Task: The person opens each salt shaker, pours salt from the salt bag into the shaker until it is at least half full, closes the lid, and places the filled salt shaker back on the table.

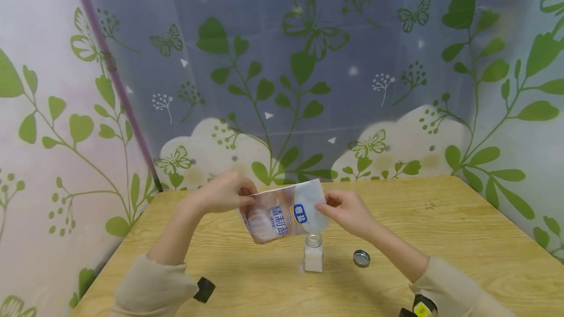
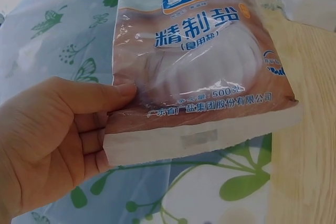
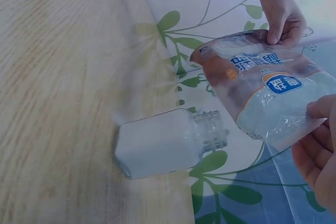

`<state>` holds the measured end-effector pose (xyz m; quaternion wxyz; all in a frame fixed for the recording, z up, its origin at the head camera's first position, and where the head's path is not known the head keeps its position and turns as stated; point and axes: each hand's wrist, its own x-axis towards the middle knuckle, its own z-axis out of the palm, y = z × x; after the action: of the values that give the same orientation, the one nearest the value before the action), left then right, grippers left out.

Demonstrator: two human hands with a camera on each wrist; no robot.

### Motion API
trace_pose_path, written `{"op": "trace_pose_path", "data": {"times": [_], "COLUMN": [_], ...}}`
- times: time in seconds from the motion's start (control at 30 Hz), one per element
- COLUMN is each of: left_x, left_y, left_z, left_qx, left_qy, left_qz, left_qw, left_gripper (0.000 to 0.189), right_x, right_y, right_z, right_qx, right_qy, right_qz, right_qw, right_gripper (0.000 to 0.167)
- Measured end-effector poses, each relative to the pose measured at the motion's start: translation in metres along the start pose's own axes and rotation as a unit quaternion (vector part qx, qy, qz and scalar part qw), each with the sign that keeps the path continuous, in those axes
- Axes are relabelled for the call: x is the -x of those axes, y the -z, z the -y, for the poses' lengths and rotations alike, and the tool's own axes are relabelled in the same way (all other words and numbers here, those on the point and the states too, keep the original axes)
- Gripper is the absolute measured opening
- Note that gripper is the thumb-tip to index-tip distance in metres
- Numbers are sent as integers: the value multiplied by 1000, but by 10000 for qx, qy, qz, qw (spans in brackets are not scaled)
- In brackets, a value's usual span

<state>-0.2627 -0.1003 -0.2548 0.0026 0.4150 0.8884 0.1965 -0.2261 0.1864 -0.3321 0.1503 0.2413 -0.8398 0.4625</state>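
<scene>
Both hands hold a salt bag [image 1: 264,216], brown and pale blue with blue lettering, stretched sideways above the table. My left hand [image 1: 225,192] pinches its left end, thumb on the printed front in the left wrist view. At the pale blue end, my right hand [image 1: 348,210] grips the edge between thumb and fingers. Just below the bag's right part, a small square glass jar [image 1: 314,259] stands upright and uncapped. White salt [image 3: 157,142] fills its body up to about the shoulder, while the threaded neck looks clear.
A round silver metal lid [image 1: 362,258] lies on the wooden table [image 1: 185,238] to the right of the jar. A little white powder [image 1: 302,267] is beside the jar's base. Patterned curtains [image 1: 273,62] with green leaves and butterflies hang around the table.
</scene>
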Motion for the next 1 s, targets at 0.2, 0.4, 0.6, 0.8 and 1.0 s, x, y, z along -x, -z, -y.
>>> {"op": "trace_pose_path", "data": {"times": [0.2,0.4,0.6,0.8,1.0], "left_x": [5,12,18,22,27], "left_y": [-5,-13,-19,-24,-29], "left_z": [5,13,20,25,32], "left_qx": [375,663,1029,1093,1197], "left_qy": [208,424,696,792,824], "left_qz": [-3,97,202,175,123], "left_qw": [9991,9968,9920,9907,9893], "left_gripper": [5,5,5,5,5], "right_x": [-8,-10,-12,-14,-18], "right_y": [2,0,-5,-10,-13], "right_z": [5,7,12,11,14], "right_qx": [93,65,103,352,555], "right_qy": [157,369,513,582,638], "right_qz": [14,181,368,438,598], "right_qw": [9998,9991,9980,9967,9946], "right_gripper": [5,3,4,6,5]}}
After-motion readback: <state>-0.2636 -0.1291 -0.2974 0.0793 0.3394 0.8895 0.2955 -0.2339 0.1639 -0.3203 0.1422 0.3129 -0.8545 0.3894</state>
